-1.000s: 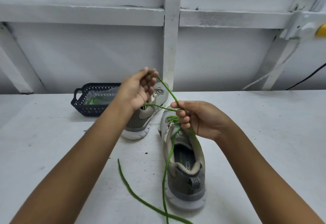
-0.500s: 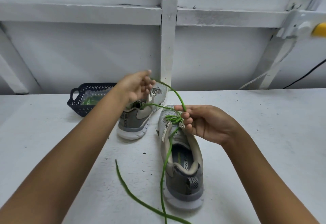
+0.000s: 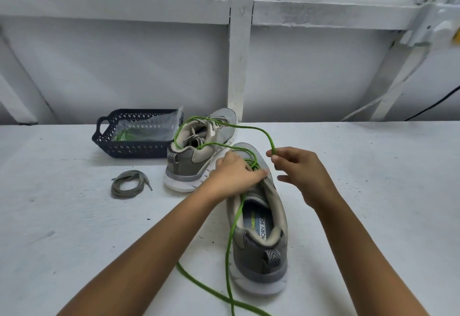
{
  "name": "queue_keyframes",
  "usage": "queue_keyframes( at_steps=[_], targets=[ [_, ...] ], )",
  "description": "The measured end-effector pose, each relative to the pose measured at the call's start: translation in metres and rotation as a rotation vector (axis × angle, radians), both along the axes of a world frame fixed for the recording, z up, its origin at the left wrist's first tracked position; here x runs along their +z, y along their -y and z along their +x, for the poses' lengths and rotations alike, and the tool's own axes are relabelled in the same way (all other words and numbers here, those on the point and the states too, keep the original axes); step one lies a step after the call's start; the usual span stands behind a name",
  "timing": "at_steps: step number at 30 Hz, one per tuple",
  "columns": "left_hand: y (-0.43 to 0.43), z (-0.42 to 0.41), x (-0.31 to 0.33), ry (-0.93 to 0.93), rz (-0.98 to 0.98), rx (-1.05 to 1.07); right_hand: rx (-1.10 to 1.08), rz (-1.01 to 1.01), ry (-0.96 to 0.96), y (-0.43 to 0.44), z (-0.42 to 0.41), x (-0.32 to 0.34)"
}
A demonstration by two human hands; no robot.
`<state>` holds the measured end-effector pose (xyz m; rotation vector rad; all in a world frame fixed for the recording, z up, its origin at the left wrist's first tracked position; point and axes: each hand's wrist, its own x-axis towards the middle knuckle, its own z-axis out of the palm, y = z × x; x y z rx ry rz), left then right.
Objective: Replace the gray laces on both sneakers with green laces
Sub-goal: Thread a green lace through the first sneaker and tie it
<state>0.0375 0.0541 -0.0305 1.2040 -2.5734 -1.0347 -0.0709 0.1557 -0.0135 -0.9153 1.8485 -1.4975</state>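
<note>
1. A dark basket (image 3: 117,141) sat at the far left of the white bench (image 3: 62,216), close to the wall, with a clear bag (image 3: 149,129) of green laces inside.
2. In front of it a gray lace (image 3: 128,183) lay coiled on the bench, with open bench all around it.
3. The far sneaker (image 3: 189,163) stood just right of the basket, heel toward the camera, toe angled away toward the wall and to the right.
4. The left hand (image 3: 234,175) rested on the near sneaker (image 3: 261,253) at its eyelets, fingers closed down on the green lace (image 3: 231,236) there.
5. That sneaker's long axis ran near-to-far, toe pointing away, heel nearest the bench's front edge.
6. The lace trailed from the eyelets down past the heel, and also looped over the far sneaker's opening.
7. The right hand (image 3: 301,176) pinched the lace's end between thumb and forefinger, other fingers loosely spread, just right of the toe; the bench to its right was open.
</note>
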Motion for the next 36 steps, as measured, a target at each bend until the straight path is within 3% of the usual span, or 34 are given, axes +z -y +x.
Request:
queue_keyframes(
  at_steps=[5,11,22,28,31,36],
  targets=[
    [-0.004,0.000,-0.016,-0.296,0.328,0.133,-0.121,-0.017,-0.061,0.008,0.003,-0.023],
    [-0.007,0.009,-0.026,-0.502,0.494,0.213,-0.217,-0.058,-0.072,0.014,0.009,-0.037],
    [-0.005,0.003,-0.025,-0.458,0.462,0.250,-0.226,-0.030,-0.109,0.017,0.009,-0.048],
    [-0.006,-0.001,-0.025,-0.436,0.439,0.250,-0.230,0.005,-0.240,0.014,0.010,-0.051],
    [-0.004,-0.003,-0.031,-0.422,0.469,0.301,-0.197,0.015,-0.213,0.014,0.008,-0.052],
    [-0.002,-0.009,-0.026,-0.284,0.298,0.223,-0.112,0.052,-0.129,0.015,0.005,-0.053]
  ],
)
